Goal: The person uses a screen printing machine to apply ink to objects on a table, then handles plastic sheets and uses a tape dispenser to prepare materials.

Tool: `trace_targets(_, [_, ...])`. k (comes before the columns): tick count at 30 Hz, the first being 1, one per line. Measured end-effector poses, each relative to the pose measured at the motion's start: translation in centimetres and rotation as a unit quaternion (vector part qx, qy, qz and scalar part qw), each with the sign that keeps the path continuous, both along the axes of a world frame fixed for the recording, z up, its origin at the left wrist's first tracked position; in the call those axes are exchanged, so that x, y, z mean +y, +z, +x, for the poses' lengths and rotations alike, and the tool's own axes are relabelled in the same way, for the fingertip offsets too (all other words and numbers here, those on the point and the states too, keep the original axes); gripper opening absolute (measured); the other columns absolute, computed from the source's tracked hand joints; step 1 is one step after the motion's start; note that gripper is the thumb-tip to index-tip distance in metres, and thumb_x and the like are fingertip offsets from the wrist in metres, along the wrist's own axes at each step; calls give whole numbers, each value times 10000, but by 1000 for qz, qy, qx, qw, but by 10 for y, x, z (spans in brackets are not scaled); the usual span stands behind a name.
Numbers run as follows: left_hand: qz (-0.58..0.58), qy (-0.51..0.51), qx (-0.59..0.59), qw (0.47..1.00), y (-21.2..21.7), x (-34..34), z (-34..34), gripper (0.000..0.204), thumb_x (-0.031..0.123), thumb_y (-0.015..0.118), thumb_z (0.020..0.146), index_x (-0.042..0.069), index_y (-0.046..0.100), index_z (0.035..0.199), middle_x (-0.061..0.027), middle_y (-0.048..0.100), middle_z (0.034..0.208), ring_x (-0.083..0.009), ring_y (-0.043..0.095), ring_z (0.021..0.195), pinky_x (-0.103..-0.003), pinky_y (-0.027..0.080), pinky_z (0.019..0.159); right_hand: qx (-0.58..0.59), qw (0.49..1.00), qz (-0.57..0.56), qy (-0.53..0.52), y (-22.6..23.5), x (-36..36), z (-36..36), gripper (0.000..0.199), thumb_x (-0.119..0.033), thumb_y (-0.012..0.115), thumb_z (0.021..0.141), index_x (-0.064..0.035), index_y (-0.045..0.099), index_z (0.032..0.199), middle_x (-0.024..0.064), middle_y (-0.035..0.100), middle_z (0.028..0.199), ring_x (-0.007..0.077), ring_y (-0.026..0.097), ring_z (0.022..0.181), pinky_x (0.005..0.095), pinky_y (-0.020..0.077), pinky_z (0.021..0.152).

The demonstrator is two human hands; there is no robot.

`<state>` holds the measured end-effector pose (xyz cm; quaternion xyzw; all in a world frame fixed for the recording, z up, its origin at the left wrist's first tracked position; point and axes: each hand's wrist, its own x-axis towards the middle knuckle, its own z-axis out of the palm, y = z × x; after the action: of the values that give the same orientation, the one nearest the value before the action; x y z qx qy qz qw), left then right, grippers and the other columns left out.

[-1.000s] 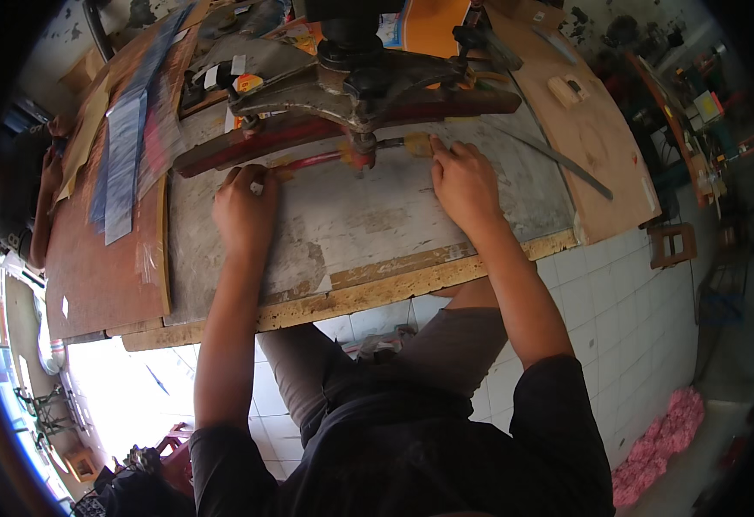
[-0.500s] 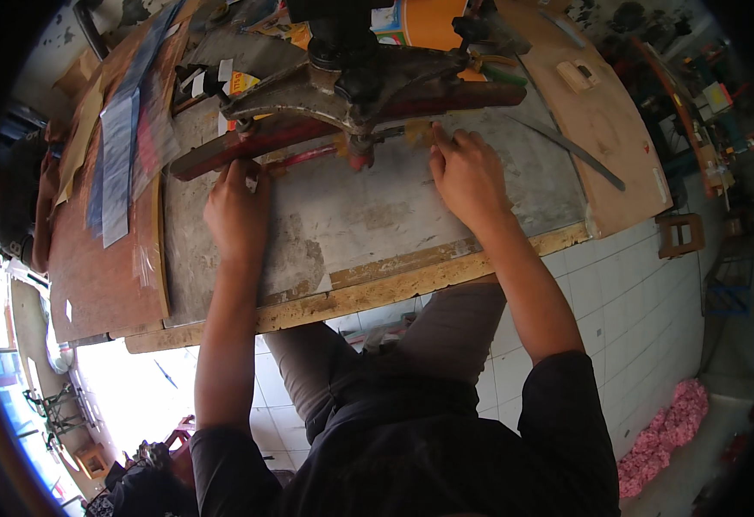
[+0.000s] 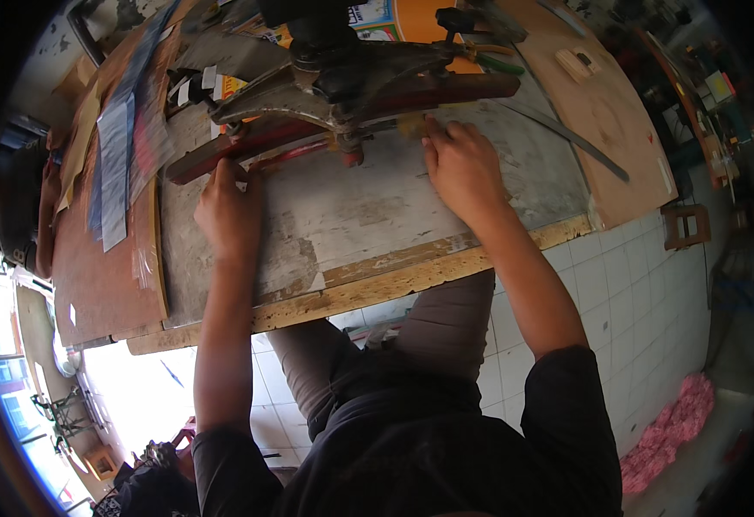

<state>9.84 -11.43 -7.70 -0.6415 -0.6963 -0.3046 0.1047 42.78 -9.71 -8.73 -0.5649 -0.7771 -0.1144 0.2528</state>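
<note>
A dark cast-metal press arm [image 3: 303, 103] with a long reddish bar [image 3: 265, 142] spans the far part of the grey worktop. My left hand [image 3: 228, 202] rests below the bar's left end, thumb and fingers pinched together. What they hold is hidden or too thin to make out. To the right, my right hand [image 3: 463, 164] is close under the bar, its fingers curled and pressed to the surface near a yellowish-brown patch [image 3: 411, 126]. A thin red strip [image 3: 295, 153] lies along the bar between my hands.
Blue-grey plastic sheets [image 3: 118, 164] lie on the brown board at left. A long metal blade [image 3: 575, 142] and a small wooden block [image 3: 576, 63] are at right. Green-handled pliers [image 3: 497, 64] lie beyond the bar. The table's worn wooden edge [image 3: 394, 286] runs before me.
The view has shifted slightly, and the press appears a little further left. Both hands keep nearly the same places and poses under the bar.
</note>
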Motion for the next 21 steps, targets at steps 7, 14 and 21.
trace_targets(7, [2,-5,-2,1000,1,-1,-1,244,306,778,926,116,634,872,-118,742,828,-386,727,767,-496,545,670,11,1000,7,7,0,-1,1,335,-154,664,993,41,747,1252,144,703,920,292,674,904,427,571,787])
trace_targets(14, [-3,-1,-1,1000,2,-2,-1,216,293,794,908,127,658,885,-121,753,824,-379,736,762,-486,557,666,-9,1000,14,-3,0,-1,1,323,-144,672,988,36,756,1243,138,701,901,285,676,865,414,587,756])
trace_targets(21, [11,-22,-2,1000,1,-1,-1,214,287,794,903,123,657,883,-119,750,816,-376,735,755,-478,556,658,-44,999,13,-23,3,-2,-3,317,-149,663,991,64,749,1210,153,733,936,282,704,866,419,598,733])
